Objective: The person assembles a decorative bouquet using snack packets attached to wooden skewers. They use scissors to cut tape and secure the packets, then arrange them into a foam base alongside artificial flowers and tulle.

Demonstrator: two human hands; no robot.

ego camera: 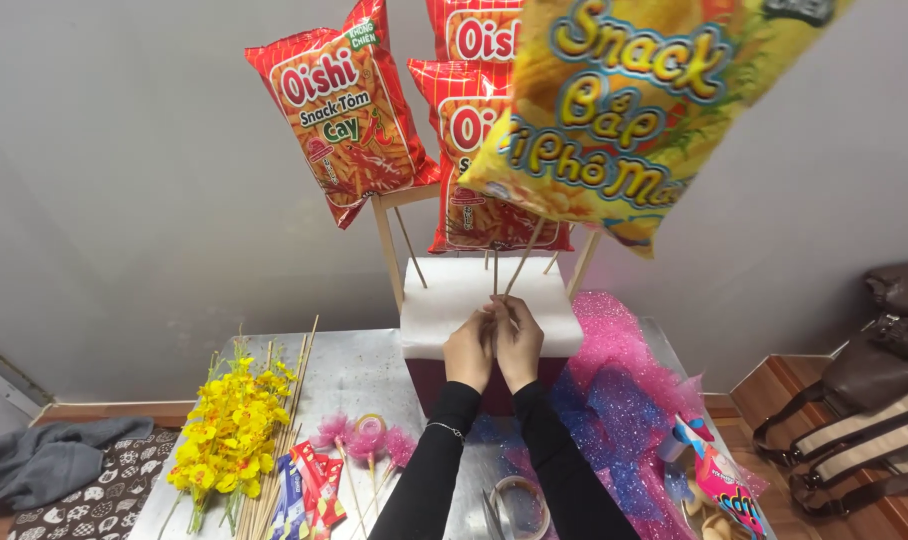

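Tape roll [522, 505] nearest on counter [359, 375], yellow flowers [229, 430] far left, pink mesh [614, 400] right. Both sleeves reach forward. Left hand [470, 352] and right hand [518, 343] pressed together, fingers pinched on skewer [495, 280] stuck in white foam block [484, 300]. Beyond, red snack bags [349, 110] up on sticks, yellow bag [624, 110] closest to camera.

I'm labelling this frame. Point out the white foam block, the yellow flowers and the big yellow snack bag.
white foam block [454, 290]: head view, bare top face left of the sticks.
yellow flowers [229, 430]: head view, middle of the blossoms.
big yellow snack bag [634, 110]: head view, centre of the front.
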